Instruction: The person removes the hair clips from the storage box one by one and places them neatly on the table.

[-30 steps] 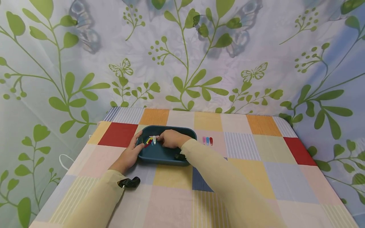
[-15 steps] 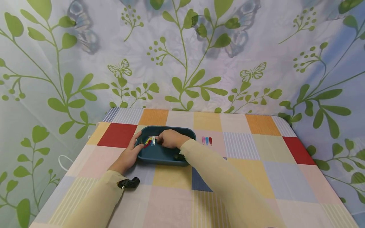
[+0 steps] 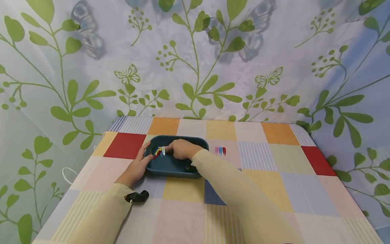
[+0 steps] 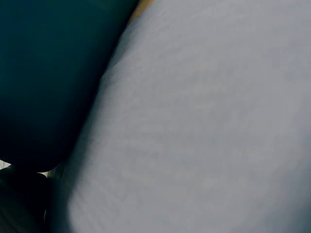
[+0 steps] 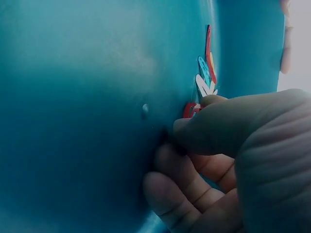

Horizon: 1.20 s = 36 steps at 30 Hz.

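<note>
A dark teal tray point(image 3: 175, 174) lies on the table. My left hand point(image 3: 137, 166) grips its left wall, thumb at the inner side; fingers point(image 5: 286, 56) show outside the wall in the right wrist view. Inside, my right hand point(image 3: 184, 149) reaches down with curled fingers beside a small heap of snap hair clips. The heap shows a white clip point(image 5: 202, 86), a blue clip point(image 5: 204, 70) and a red clip point(image 5: 209, 51). Another red piece point(image 5: 188, 110) lies against my right thumb. Whether the fingertips pinch a clip is hidden.
Right of the tray, a pink clip point(image 3: 217, 150), a blue clip point(image 3: 220, 151) and a red clip point(image 3: 224, 151) lie side by side on the patchwork tablecloth point(image 3: 259, 189). A floral curtain point(image 3: 195, 61) hangs behind the table. A white cable point(image 3: 68, 174) loops at the left edge.
My right hand has edged slightly left toward the heap, and a pinkish clip beside its fingertips is now less visible. My left hand stays on the tray wall. The head view shifted a little.
</note>
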### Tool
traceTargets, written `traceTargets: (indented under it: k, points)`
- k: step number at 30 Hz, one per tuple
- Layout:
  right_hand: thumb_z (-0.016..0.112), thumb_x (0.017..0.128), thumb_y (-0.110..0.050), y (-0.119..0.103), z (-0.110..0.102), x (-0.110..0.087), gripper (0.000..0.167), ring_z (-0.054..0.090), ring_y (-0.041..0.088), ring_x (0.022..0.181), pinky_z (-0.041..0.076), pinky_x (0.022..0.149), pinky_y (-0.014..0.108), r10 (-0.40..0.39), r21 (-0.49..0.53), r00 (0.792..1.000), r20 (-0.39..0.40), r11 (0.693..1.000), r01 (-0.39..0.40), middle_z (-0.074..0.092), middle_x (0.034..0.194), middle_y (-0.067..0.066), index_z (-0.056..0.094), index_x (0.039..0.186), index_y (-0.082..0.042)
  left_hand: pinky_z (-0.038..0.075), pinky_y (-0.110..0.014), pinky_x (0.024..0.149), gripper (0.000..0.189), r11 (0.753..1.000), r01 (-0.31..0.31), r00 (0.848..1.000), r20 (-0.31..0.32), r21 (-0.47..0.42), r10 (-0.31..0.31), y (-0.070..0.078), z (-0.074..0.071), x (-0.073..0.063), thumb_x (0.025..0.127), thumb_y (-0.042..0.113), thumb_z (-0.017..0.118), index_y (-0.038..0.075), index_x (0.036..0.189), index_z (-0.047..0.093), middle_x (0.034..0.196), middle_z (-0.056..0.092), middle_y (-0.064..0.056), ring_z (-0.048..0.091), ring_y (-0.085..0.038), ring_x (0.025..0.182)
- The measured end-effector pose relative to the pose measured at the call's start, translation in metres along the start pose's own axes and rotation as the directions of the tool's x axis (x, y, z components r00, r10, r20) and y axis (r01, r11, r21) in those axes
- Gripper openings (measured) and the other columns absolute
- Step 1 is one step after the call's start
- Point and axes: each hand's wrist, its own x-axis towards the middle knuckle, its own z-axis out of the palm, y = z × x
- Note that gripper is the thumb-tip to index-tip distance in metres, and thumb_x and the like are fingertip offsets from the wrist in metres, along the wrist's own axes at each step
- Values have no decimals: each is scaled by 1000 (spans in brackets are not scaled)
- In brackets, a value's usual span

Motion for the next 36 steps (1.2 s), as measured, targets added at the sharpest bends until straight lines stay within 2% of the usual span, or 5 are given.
traceTargets:
  k: [4,9,20,28,36]
  points:
    - [57,101,-2,3,-2,0,46,60,13,97,54,97,26,-26,27,999,-30,999,27,72,133,-2,70,140,-22,16,-81,120,68,1000,0,1000,7,-8,0,1,0,-1,112,36,41,47,167,4,178,3,-13,8,-48,162]
    - [56,103,-4,6,-6,-3,44,56,15,85,45,74,24,-53,84,997,-62,995,58,74,116,0,70,140,-21,18,-81,120,68,1000,1,1000,10,-1,-1,2,1,-2,112,37,41,47,167,3,178,3,-14,8,-50,162]
    - [66,100,-10,12,-23,-17,35,60,17,92,48,81,27,-29,277,986,-166,958,75,73,100,1,73,135,-10,21,-81,118,70,1000,10,1000,13,10,-10,1,1,0,111,38,42,48,167,1,178,3,-15,7,-50,161]
    - [67,102,-15,23,-35,-40,38,70,21,101,57,85,30,20,353,972,-233,933,66,76,122,6,70,139,-10,19,-81,119,70,1000,-6,1000,6,24,6,0,2,0,112,36,41,45,168,1,178,3,-17,7,-51,161]
    - [64,104,-14,43,-50,-70,36,75,23,93,62,77,27,80,462,958,-275,885,59,75,120,7,69,140,-11,17,-82,119,70,1000,-16,1000,13,19,15,2,1,0,112,33,40,42,169,0,178,-1,-16,4,-50,161]
